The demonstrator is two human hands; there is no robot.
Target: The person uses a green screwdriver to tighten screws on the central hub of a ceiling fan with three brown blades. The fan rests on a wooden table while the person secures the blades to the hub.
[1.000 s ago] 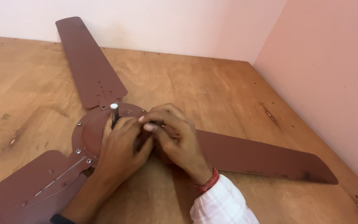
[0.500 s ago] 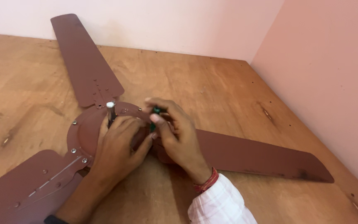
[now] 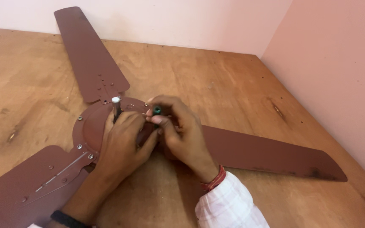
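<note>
Over the fan hub [image 3: 90,126], the right hand [image 3: 182,131] now grasps a green-tipped tool [image 3: 157,110] upright; left hand's [image 3: 121,141] grip stays unclear.

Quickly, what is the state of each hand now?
Left hand: curled on the fan hub, holding unclear.
Right hand: closed on a green-tipped tool.

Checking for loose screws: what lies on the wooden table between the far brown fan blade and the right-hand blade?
Head view: that stretch of the wooden table between the far brown fan blade and the right-hand blade is bare wood.

White checked sleeve [image 3: 229,207], red thread wristband [image 3: 213,180], black wristband [image 3: 66,218]
</note>
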